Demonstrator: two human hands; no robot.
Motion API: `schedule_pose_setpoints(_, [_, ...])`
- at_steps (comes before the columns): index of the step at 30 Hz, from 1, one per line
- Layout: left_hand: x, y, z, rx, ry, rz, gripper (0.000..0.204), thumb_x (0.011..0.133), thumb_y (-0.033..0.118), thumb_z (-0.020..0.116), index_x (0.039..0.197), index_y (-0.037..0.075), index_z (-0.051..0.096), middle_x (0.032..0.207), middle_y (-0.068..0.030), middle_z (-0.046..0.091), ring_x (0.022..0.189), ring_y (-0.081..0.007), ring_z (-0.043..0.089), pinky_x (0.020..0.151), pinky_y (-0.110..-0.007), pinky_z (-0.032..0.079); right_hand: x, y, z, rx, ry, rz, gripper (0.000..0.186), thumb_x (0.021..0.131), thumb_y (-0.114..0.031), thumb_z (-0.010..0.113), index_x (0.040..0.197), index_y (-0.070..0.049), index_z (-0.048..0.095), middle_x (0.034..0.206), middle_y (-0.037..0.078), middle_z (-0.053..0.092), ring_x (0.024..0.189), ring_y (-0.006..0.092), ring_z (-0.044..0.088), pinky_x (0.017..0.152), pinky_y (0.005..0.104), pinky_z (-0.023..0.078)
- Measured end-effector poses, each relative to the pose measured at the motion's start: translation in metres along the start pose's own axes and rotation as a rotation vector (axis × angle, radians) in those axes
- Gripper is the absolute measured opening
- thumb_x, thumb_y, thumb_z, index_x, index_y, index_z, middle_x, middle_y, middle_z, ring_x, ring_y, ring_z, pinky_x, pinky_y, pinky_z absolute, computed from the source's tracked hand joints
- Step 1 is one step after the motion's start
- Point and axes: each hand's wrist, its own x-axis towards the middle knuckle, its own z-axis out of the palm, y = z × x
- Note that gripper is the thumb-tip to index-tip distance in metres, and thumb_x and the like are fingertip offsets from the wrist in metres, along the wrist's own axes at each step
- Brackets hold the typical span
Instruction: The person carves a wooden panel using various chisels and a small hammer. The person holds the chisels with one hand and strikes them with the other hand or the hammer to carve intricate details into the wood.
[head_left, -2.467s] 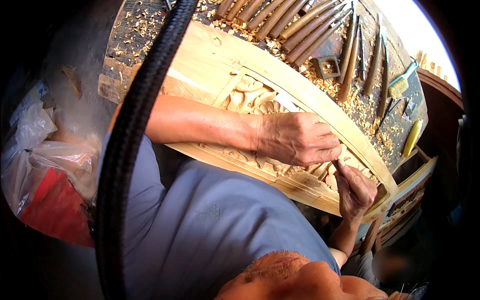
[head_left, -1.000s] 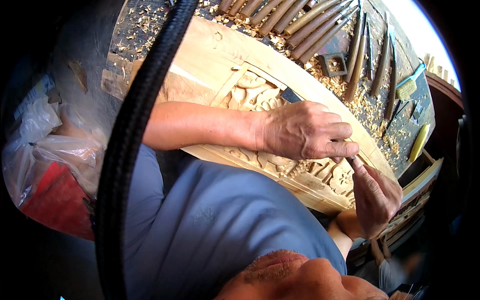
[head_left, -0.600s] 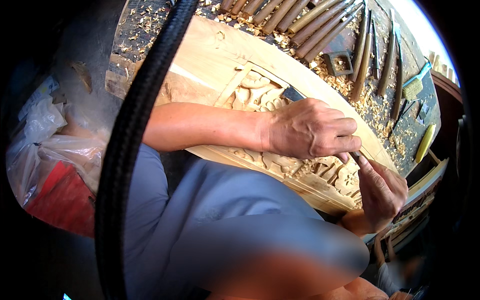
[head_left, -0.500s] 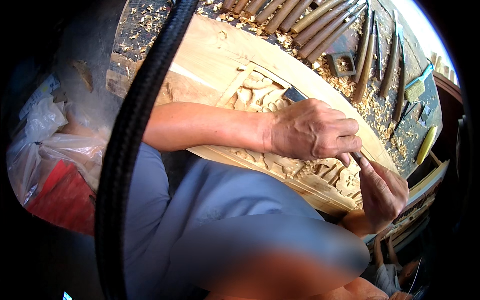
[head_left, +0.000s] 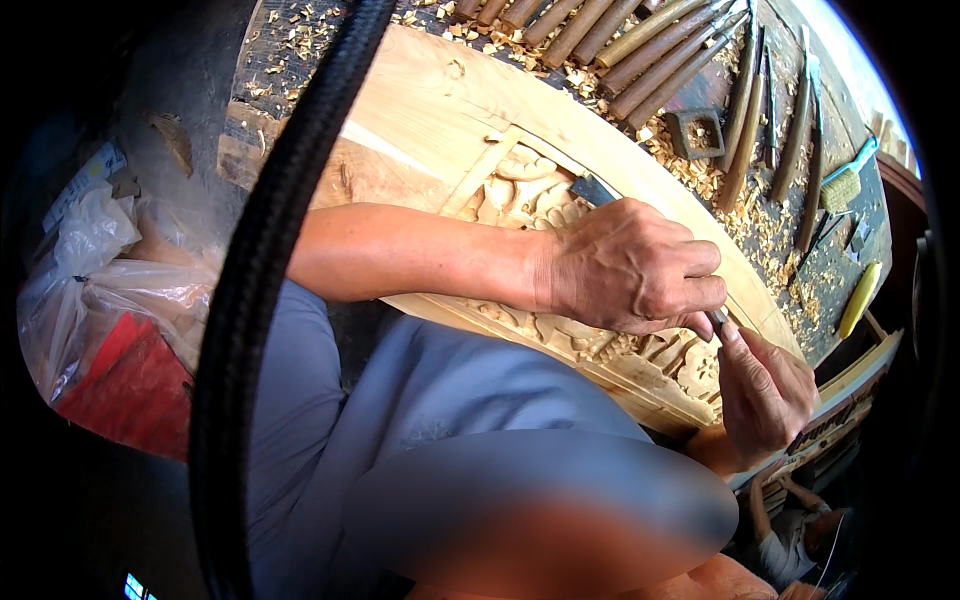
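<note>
A pale wooden panel [head_left: 420, 100] with a curved border and carved leaves and flowers [head_left: 692, 365] lies under my hands. My left hand [head_left: 640, 270] is closed over the carving, fingers curled on a slim dark tool [head_left: 718, 322]. My right hand [head_left: 765, 390], at the panel's right end, pinches that tool with thumb and fingers; its working end is hidden. A dark flat piece [head_left: 590, 190] shows in the carved recess just beyond my left hand.
Several wooden-handled chisels [head_left: 650, 75], a square metal block [head_left: 697, 133], a brush [head_left: 840, 185], a yellow object [head_left: 860, 300] and shavings cover the workbench [head_left: 262, 70]. Plastic bags [head_left: 100, 280] lie left; another person [head_left: 785, 540] is at lower right. A black braided band crosses the view.
Both hands have shifted right from where they were two seconds ago, still gripping the tool. In the last half second my right hand has moved only slightly. The bench appears slightly shifted rightward.
</note>
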Motion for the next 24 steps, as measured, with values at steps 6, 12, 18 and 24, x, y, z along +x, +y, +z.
schedule_pose_setpoints(6, [-0.006, 0.002, -0.008, 0.107, 0.069, -0.103, 0.032, 0.086, 0.037, 0.084, 0.089, 0.013, 0.064, 0.082, -0.0025, 0.056, 0.067, -0.0220, 0.065, 0.057, -0.038, 0.051, 0.004, 0.012, 0.021, 0.108, -0.031, -0.038, 0.025, 0.079, 0.004, 0.091, 0.102, -0.003, 0.086, 0.077, 0.013, 0.075, 0.063, 0.0246, 0.072, 0.057, 0.0308, 0.052])
schedule_pose_setpoints(12, [-0.001, 0.002, -0.008, 0.066, 0.094, 0.010, 0.034, 0.086, 0.039, 0.084, 0.100, 0.012, 0.069, 0.085, -0.0021, 0.057, 0.069, -0.0214, 0.064, 0.060, -0.037, 0.051, 0.006, -0.003, 0.002, 0.029, -0.048, 0.016, 0.027, 0.076, 0.005, 0.091, 0.101, -0.003, 0.087, 0.077, 0.014, 0.075, 0.063, 0.0246, 0.072, 0.056, 0.0320, 0.052])
schedule_pose_setpoints(18, [0.002, -0.002, 0.002, 0.024, 0.030, 0.148, 0.050, 0.090, 0.044, 0.080, 0.125, 0.009, 0.070, 0.096, -0.0046, 0.064, 0.080, -0.0218, 0.067, 0.065, -0.037, 0.054, -0.004, 0.003, -0.014, 0.025, -0.044, 0.019, 0.030, 0.073, 0.006, 0.091, 0.101, -0.004, 0.088, 0.074, 0.014, 0.073, 0.061, 0.0258, 0.072, 0.056, 0.0321, 0.052])
schedule_pose_setpoints(24, [-0.001, -0.003, 0.004, 0.041, 0.030, 0.186, 0.061, 0.089, 0.049, 0.079, 0.132, 0.008, 0.069, 0.102, -0.0051, 0.067, 0.085, -0.0215, 0.068, 0.068, -0.036, 0.055, -0.002, -0.003, -0.012, 0.044, -0.023, 0.034, 0.030, 0.071, 0.005, 0.091, 0.100, -0.002, 0.087, 0.074, 0.015, 0.073, 0.062, 0.0266, 0.072, 0.057, 0.0323, 0.054])
